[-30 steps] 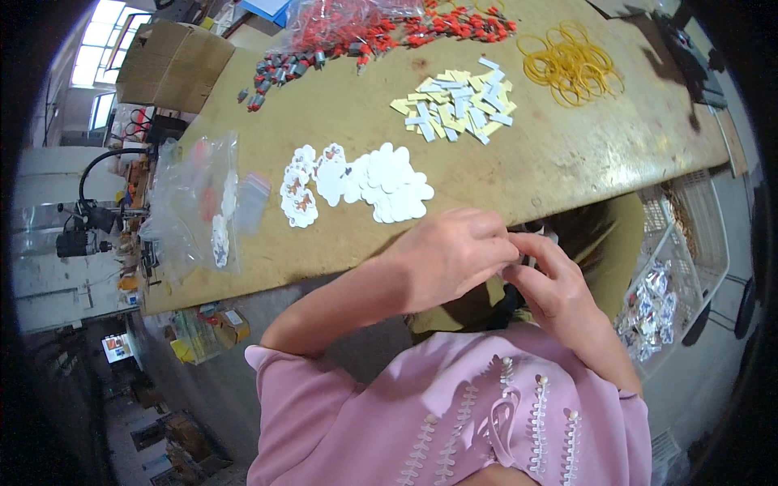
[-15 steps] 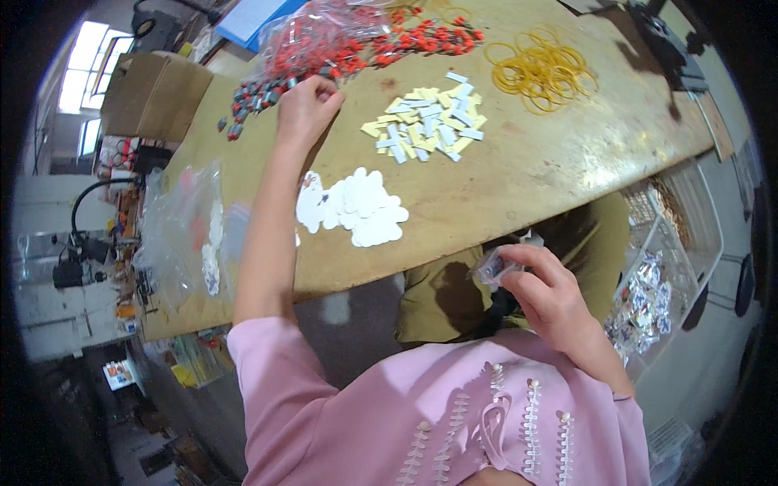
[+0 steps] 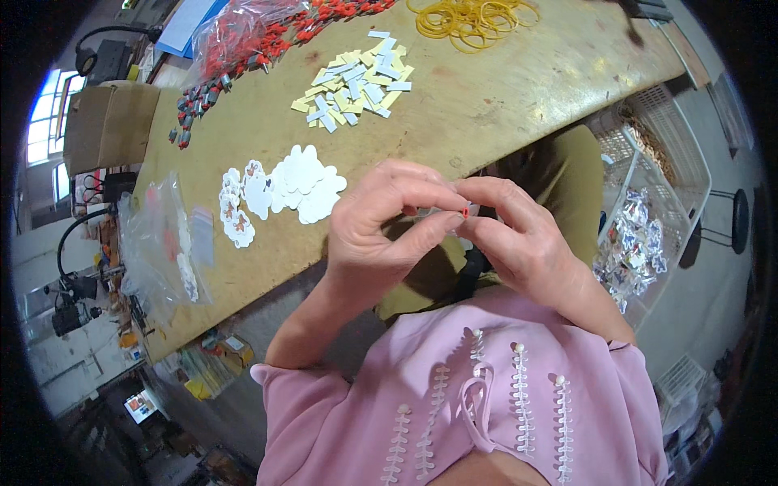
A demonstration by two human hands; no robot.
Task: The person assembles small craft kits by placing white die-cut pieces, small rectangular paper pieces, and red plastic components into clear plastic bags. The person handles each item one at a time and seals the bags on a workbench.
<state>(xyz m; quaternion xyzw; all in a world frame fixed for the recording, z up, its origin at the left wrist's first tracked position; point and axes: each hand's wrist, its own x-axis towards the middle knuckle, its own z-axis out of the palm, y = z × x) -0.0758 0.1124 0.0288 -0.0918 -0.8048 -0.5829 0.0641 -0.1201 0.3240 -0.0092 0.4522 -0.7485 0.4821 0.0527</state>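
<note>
Left hand [image 3: 393,219] back from red-grey pile [image 3: 263,47], pinching red piece [image 3: 465,213]; right hand's [image 3: 527,235] grip I can't tell. Bare tabletop [image 3: 478,105] beyond near edge.

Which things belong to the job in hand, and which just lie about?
Likely the job's: small red piece between left hand and right hand; red and grey parts; white scalloped cutouts; pale strips.

Likely lying about: cardboard box; gooseneck lamp.

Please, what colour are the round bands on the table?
The round bands are golden yellow, head view.
</note>
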